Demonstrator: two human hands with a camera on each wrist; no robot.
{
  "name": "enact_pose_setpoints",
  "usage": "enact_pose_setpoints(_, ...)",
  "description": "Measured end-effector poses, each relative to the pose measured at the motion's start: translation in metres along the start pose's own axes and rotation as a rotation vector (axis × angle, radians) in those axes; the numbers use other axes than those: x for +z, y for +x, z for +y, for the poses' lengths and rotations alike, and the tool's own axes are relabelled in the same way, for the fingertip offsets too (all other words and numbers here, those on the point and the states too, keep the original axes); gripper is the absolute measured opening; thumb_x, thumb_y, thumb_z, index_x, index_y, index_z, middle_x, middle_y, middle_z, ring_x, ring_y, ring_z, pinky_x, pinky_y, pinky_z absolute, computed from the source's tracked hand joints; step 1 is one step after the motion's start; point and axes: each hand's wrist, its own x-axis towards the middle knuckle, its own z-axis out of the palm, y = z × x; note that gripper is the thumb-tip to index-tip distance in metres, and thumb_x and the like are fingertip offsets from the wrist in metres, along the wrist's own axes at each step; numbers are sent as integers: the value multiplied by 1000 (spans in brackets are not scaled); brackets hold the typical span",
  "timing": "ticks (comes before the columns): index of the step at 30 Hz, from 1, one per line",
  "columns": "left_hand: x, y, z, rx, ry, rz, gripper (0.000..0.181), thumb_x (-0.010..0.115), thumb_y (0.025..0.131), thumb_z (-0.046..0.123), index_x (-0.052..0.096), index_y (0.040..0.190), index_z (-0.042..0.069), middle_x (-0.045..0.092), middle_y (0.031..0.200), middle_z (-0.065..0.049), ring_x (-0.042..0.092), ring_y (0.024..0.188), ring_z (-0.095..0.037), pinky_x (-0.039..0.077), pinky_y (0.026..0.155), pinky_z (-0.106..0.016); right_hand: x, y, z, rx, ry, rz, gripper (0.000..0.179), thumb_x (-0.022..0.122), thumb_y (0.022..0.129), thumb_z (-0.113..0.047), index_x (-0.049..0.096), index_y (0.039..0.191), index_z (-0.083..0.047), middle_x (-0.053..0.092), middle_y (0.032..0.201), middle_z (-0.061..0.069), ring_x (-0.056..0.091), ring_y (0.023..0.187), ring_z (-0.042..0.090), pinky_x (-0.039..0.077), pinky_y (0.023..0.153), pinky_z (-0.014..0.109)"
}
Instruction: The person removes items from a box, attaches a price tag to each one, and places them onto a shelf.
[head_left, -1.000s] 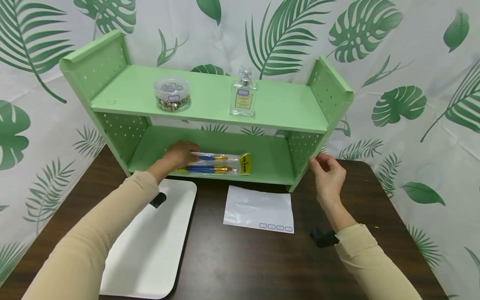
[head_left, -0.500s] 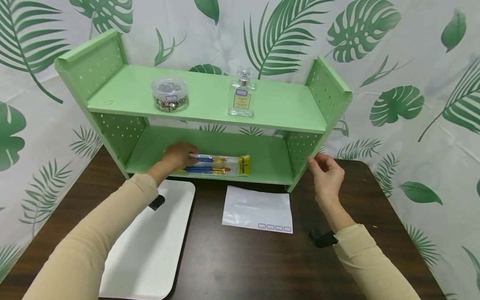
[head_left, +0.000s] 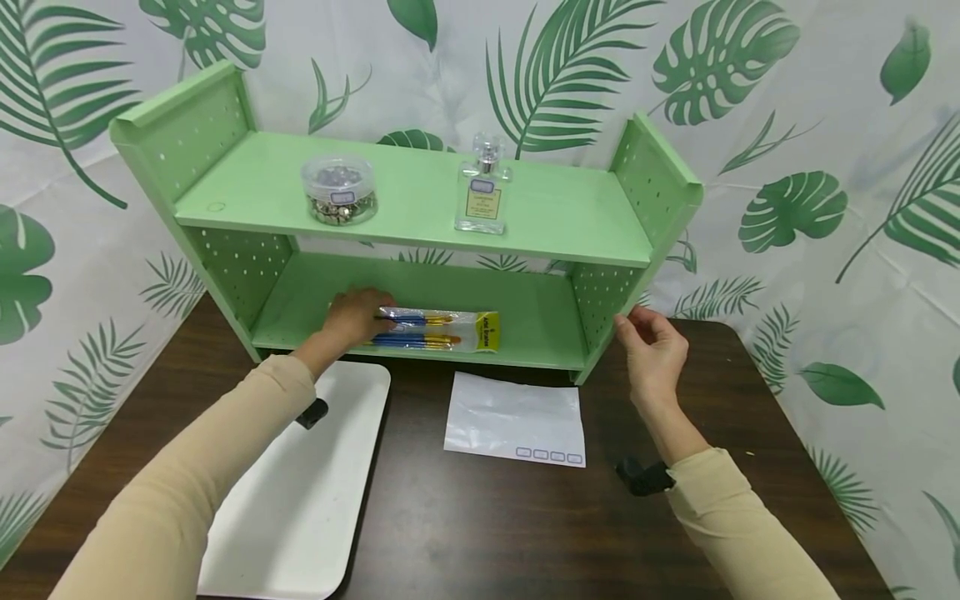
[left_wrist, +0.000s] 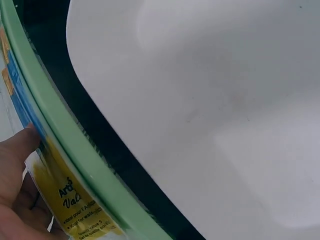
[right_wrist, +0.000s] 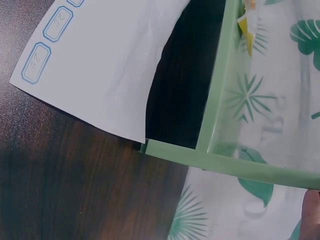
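My left hand (head_left: 351, 318) grips the left end of a clear pack of paintbrushes (head_left: 427, 340) on the lower board of a green two-tier shelf (head_left: 570, 225). Blue handles and a yellow header show through the plastic. In the left wrist view the thumb lies on the pack (left_wrist: 65, 195), right along the shelf's front edge. At the shelf's right side panel, my right hand (head_left: 654, 354) pinches the front edge; its thumb (right_wrist: 311, 212) shows at the corner of the right wrist view. The fingers behind the panel are partly hidden.
On the upper board stand a round clear tub (head_left: 341, 192) of small metallic pieces and a glass perfume bottle (head_left: 482, 200). A white tray (head_left: 300, 500) lies on the dark table (head_left: 480, 533) at left. A white sheet (head_left: 513, 417) with small labels lies before the shelf.
The head view has shifted slightly. Both hands keep their places, the left on the brush pack and the right at the shelf's side panel.
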Motion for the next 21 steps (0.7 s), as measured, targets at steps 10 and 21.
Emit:
enact_pose_setpoints(10,6,-8,0,21,-77,115,42,68,86,19,56,124,4,52,129,-19,45,120,-39,32,100,-58,-2,2,6,-1,-2,5,18,66,84,0,63,98,12,58,72,-20,53,70,-1,45,61,7)
enact_pose_setpoints(21,3,-17,0,76,-107,224,39,67,87,17,57,121,1,54,124,-21,50,112,-40,41,92,-54,-3,4,5,5,-3,-16,19,67,84,-1,65,99,11,59,75,-18,54,72,0,45,61,8)
